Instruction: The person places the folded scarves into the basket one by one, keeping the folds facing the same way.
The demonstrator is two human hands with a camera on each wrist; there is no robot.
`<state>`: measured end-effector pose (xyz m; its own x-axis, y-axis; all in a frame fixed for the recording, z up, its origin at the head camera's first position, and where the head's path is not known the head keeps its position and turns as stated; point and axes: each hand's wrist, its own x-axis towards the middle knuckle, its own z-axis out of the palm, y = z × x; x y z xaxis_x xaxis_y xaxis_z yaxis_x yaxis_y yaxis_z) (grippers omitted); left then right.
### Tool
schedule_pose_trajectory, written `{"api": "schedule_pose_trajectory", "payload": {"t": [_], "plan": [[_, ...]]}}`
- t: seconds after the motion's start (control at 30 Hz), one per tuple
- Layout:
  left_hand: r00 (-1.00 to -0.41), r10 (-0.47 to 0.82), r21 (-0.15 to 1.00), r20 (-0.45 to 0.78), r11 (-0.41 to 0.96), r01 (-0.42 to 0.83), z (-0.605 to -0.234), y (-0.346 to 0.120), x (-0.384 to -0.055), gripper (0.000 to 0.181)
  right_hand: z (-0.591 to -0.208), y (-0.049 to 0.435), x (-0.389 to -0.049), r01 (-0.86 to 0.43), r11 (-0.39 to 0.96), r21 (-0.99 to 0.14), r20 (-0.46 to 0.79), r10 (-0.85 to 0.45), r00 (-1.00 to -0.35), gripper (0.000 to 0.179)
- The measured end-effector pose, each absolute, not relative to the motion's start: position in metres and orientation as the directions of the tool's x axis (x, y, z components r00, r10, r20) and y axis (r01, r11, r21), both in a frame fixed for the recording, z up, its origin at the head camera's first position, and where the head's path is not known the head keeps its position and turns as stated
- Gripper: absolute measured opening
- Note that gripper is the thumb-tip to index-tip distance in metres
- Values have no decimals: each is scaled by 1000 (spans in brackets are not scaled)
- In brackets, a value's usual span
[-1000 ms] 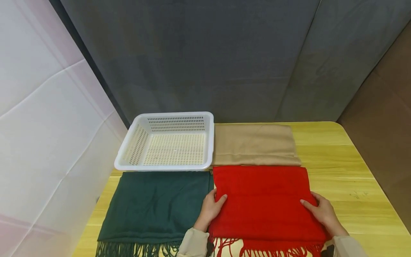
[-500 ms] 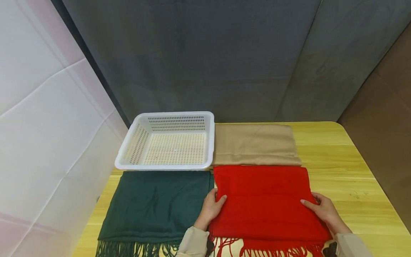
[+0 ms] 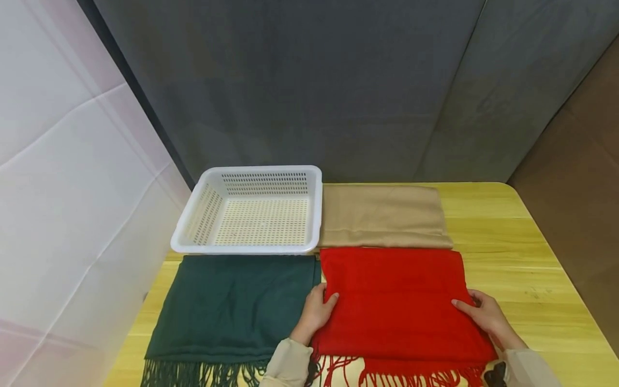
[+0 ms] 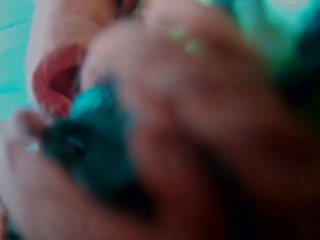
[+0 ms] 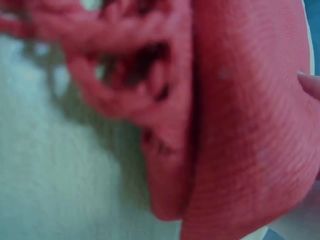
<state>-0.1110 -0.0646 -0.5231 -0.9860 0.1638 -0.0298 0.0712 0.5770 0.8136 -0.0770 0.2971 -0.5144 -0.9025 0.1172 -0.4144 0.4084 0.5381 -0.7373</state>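
Observation:
A red fringed scarf (image 3: pixel 394 309) lies folded on the table, its tassels toward the person. My left hand (image 3: pixel 314 312) pinches its left edge, thumb on top and the other fingers mostly hidden at the side. At the right edge my right hand (image 3: pixel 488 318) grips the scarf in the same way. Seen from the right wrist, the folded red cloth (image 5: pixel 250 130) bulges beside its twisted fringe (image 5: pixel 110 95), and a fingertip (image 5: pixel 311 86) touches it at the frame's edge. The left wrist view is too blurred to read well.
Left of the red scarf lies a folded dark green fringed scarf (image 3: pixel 237 309). Behind that stands a white perforated plastic basket (image 3: pixel 246 250). A folded beige cloth (image 3: pixel 382 215) lies at the back. Bare wooden table (image 3: pixel 512 252) shows on the right, and a grey panel (image 3: pixel 309 91) stands behind.

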Motion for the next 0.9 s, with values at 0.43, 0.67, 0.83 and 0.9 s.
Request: {"api": "schedule_pose_trajectory", "payload": {"t": [0.43,0.67,0.83,0.9], "plan": [[-989,135,828,-63,560,24,-523,-62,-108,31,-517,297,-74,425,439,-792,-388,175,-905,59],[-992,121,829,-36,558,38,-523,-62,-108,28,-518,298,-72,457,397,-796,-410,202,-889,65],[-992,120,835,-46,550,28,-521,-62,-107,28,-519,297,-73,484,410,-773,-437,209,-875,70],[-991,123,842,-47,539,27,-520,-62,-107,28,-518,297,-74,490,409,-770,-442,212,-871,72]]}}
